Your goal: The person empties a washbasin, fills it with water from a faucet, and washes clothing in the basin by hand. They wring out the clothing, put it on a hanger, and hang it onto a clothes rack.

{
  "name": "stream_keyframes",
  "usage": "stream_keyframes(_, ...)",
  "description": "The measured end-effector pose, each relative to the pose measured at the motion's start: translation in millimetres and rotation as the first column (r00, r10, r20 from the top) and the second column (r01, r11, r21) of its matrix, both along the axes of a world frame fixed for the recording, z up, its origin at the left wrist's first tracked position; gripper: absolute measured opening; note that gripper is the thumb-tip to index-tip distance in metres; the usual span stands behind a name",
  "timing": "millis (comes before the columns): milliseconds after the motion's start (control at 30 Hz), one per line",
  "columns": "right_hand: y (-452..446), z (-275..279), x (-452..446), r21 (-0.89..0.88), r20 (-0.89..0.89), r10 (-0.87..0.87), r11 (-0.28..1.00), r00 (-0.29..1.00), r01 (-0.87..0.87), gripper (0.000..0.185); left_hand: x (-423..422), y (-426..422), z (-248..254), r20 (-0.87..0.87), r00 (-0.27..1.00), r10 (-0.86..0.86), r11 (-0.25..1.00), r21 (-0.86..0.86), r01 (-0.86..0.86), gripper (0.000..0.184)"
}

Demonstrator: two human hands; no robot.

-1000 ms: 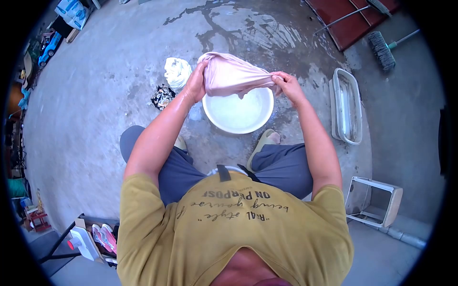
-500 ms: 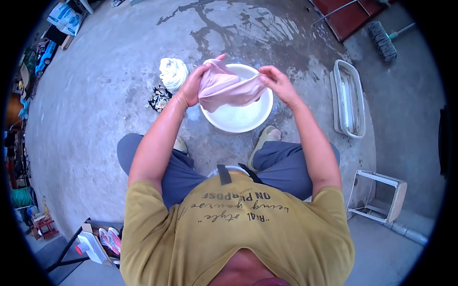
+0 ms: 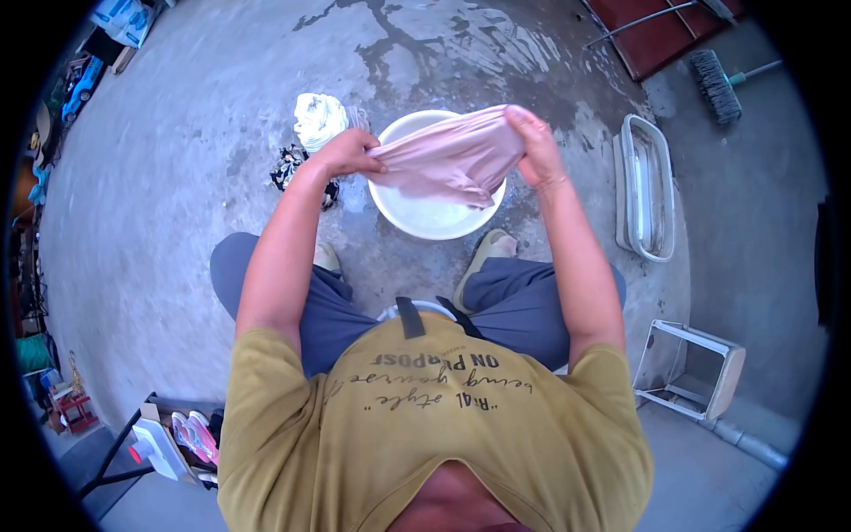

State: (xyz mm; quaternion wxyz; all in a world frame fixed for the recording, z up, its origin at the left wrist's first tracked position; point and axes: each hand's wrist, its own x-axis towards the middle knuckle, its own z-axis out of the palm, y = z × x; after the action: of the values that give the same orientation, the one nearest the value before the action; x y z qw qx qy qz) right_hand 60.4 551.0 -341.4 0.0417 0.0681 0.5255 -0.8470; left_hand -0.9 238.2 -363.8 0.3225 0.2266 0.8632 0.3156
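A wet-looking pink cloth garment is stretched between both hands above a white basin. Its left end is pinched in the fingers of my left hand. At the other end, my right hand grips a wider, bunched part, with the fingers partly hidden behind the fabric. The lower edge hangs in folds over the basin, which stands on the floor before my feet. Left of the basin lie a bundled white cloth and a black-and-white patterned cloth, close to my left wrist.
An oblong whitish tub stands on the right, with a scrub broom beyond it. A stool frame is at lower right. Shoes sit on a rack at lower left. Wet patches mark the concrete floor.
The pink garment has been turned and drawn out wider to the right. My left hand now pinches a narrow end; my right hand has moved right and up, holding a broad part.
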Motion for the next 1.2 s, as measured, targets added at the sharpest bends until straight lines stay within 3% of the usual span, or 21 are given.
stream_keyframes(67, 24.7, -1.6, -8.6, -0.009, 0.063, -0.064, 0.998, 0.996, 0.065, 0.021, -3.7, -9.9, -29.5, 0.174, 0.971, 0.164, 0.941, 0.268, -0.207, 0.034)
stream_keyframes(100, 35.0, -2.0, -11.8, -0.011, 0.092, -0.099, 0.995, 0.991, 0.101, 0.021, -0.8, -6.7, -32.2, 0.246, 0.935, 0.255, 0.833, 0.436, -0.342, 0.027)
stream_keyframes(167, 45.7, -9.2, -16.7, 0.149, 0.041, -0.207, 0.969, 0.977, 0.199, 0.021, -3.9, -2.7, -30.3, 0.331, 0.884, 0.331, 0.658, 0.590, -0.468, 0.021)
stream_keyframes(233, 52.7, -13.6, -18.2, 0.355, -0.048, -0.277, 0.893, 0.960, 0.276, 0.021, -8.6, 3.6, -27.8, 0.376, 0.848, 0.373, 0.525, 0.668, -0.527, 0.020)
stream_keyframes(400, 52.7, -4.0, -19.4, 0.420, -0.154, -0.325, 0.833, 0.933, 0.360, 0.023, -11.2, 20.3, 2.4, 0.331, 0.806, 0.491, 0.289, 0.811, -0.509, 0.013)
stream_keyframes(533, 52.3, -4.3, -19.2, 0.367, -0.147, -0.292, 0.871, 0.945, 0.326, 0.026, -18.8, 16.3, 7.1, 0.393, 0.811, 0.433, 0.327, 0.770, -0.548, 0.021)
stream_keyframes(567, 54.3, -7.0, -18.1, 0.469, -0.130, -0.245, 0.838, 0.961, 0.277, 0.028, -10.5, 23.8, 21.7, 0.441, 0.812, 0.382, 0.289, 0.778, -0.558, 0.021)
stream_keyframes(633, 58.6, -13.3, -16.2, 0.655, -0.079, -0.152, 0.737, 0.985, 0.166, 0.034, 5.2, 41.8, 46.4, 0.525, 0.806, 0.273, 0.210, 0.785, -0.583, 0.022)
stream_keyframes(667, 53.3, -11.9, -14.8, 0.774, -0.239, -0.068, 0.588, 0.969, 0.233, 0.038, 6.4, 47.5, 43.1, 0.564, 0.801, 0.200, 0.194, 0.779, -0.596, 0.028)
stream_keyframes(733, 31.1, -4.1, -8.5, 0.873, -0.470, 0.191, 0.247, 0.862, 0.421, 0.046, 19.4, 63.8, 51.2, 0.592, 0.803, 0.070, 0.283, 0.760, -0.585, 0.033)
stream_keyframes(767, 15.5, -1.0, -5.3, 0.828, -0.430, 0.196, 0.475, 0.881, 0.298, 0.049, 24.4, 72.7, 53.3, 0.607, 0.795, 0.004, 0.325, 0.751, -0.575, 0.036)
stream_keyframes(833, -18.3, 2.3, 0.8, 0.571, -0.351, 0.231, 0.821, 0.907, 0.012, 0.055, 27.9, 86.7, 41.0, 0.593, 0.805, -0.002, 0.385, 0.743, -0.547, 0.042)
stream_keyframes(933, -40.4, -0.3, 4.3, 0.535, -0.187, 0.304, 0.829, 0.934, -0.162, 0.052, 32.8, 89.8, 38.9, 0.578, 0.816, 0.009, 0.452, 0.725, -0.519, 0.047)
stream_keyframes(1033, -30.0, -47.4, -16.3, 0.675, -0.206, 0.010, 0.726, 0.979, 0.134, 0.049, 28.4, 82.2, 37.0, 0.599, 0.801, 0.004, 0.318, 0.758, -0.569, 0.049)
stream_keyframes(1067, -27.9, -43.7, -11.9, 0.658, 0.022, -0.047, 0.753, 0.999, 0.021, 0.057, 27.8, 78.5, 36.4, 0.597, 0.802, 0.021, 0.284, 0.765, -0.577, 0.049)
stream_keyframes(1100, -27.1, -42.6, -8.2, 0.617, 0.221, 0.087, 0.759, 0.971, -0.209, 0.061, 26.1, 74.6, 37.4, 0.607, 0.794, -0.016, 0.250, 0.772, -0.585, 0.049)
stream_keyframes(1167, -26.9, -41.3, 2.6, 0.408, 0.569, 0.335, 0.678, 0.751, -0.612, 0.071, 25.6, 67.1, 41.7, 0.625, 0.774, -0.098, 0.182, 0.776, -0.604, 0.049)
stream_keyframes(1200, -36.4, -39.2, 8.9, 0.485, 0.571, 0.324, 0.609, 0.755, -0.628, 0.079, 27.7, 64.4, 48.4, 0.621, 0.775, -0.116, 0.187, 0.780, -0.597, 0.053)
